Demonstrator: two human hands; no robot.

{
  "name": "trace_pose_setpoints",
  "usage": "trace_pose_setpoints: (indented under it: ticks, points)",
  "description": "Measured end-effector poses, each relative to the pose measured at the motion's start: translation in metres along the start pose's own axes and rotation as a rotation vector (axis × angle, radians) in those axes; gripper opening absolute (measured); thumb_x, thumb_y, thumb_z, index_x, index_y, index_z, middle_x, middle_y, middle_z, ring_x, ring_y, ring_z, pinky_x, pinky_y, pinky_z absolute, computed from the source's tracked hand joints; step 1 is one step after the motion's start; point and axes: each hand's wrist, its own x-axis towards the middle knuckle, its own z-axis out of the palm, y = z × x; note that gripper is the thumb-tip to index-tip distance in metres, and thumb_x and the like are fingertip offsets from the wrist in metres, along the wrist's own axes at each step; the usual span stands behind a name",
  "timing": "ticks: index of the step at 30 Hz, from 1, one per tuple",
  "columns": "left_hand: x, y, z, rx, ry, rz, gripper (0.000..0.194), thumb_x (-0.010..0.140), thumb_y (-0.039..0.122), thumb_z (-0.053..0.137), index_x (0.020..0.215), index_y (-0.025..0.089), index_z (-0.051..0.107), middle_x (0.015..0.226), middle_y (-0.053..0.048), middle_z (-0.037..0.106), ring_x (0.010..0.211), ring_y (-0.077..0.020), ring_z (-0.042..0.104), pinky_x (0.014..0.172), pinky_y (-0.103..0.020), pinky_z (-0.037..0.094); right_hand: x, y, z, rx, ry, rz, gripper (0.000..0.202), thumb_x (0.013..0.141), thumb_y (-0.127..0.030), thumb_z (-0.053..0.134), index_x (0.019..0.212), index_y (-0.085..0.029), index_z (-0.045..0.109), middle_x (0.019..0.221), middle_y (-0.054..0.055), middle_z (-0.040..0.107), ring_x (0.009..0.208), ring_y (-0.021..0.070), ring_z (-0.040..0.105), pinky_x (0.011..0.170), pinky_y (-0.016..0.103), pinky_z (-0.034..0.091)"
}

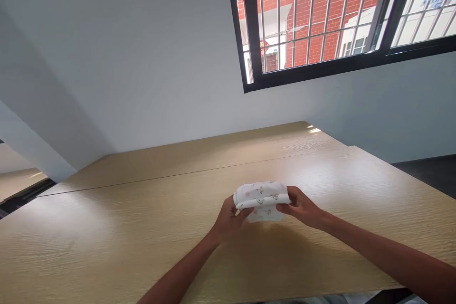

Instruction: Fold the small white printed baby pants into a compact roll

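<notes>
A white cloth (262,194) with small printed figures, some pinkish and some green, is folded into a thick bundle above the wooden table. My left hand (230,218) grips its left end, the thumb in front and the fingers behind. At the right end, my right hand (301,205) pinches the cloth in the same way, its thumb near the lower fold. A single flap of the cloth hangs below the roll between both thumbs. The fingers behind the bundle are partly hidden.
The light wooden table (124,228) spreads under both arms, with a seam running across it toward the back. Behind it stands a pale wall (160,57) with a black-framed, barred window (313,19) at the upper right. The table's right edge slants down beside a dark floor (431,175).
</notes>
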Motion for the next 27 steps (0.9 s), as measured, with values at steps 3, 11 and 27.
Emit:
trace_pose_setpoints:
  ticks: [3, 11, 27]
  points:
    - [0.001, -0.002, 0.001, -0.013, 0.03, -0.001, 0.032, 0.086, 0.036, 0.065, 0.111, 0.017, 0.068, 0.116, -0.009, 0.068, 0.107, -0.0276, 0.062, 0.088, -0.038, 0.052, 0.003, 0.004, 0.001, 0.04, 0.055, 0.003, 0.032, 0.088, -0.042, 0.061, 0.105, -0.016, 0.065, 0.1, 0.008, 0.069, 0.095, 0.0237, 0.063, 0.081, 0.036, 0.054]
    - [0.003, -0.018, 0.003, -0.286, 0.159, -0.18, 0.04, 0.077, 0.043, 0.074, 0.101, 0.012, 0.072, 0.1, -0.009, 0.074, 0.089, -0.0254, 0.068, 0.077, -0.033, 0.055, 0.002, 0.007, 0.005, -0.176, 0.071, -0.112, 0.022, 0.091, -0.031, 0.058, 0.109, -0.02, 0.064, 0.102, 0.006, 0.065, 0.092, 0.02, 0.06, 0.081, 0.033, 0.053]
    - [-0.001, -0.013, -0.008, 0.14, 0.178, 0.191, 0.022, 0.076, 0.039, 0.075, 0.09, 0.022, 0.076, 0.123, -0.01, 0.054, 0.109, -0.027, 0.05, 0.092, -0.035, 0.044, -0.003, 0.013, 0.002, -0.246, 0.206, -0.305, 0.012, 0.087, -0.027, 0.065, 0.095, -0.022, 0.072, 0.106, 0.009, 0.064, 0.093, 0.0219, 0.061, 0.072, 0.03, 0.052]
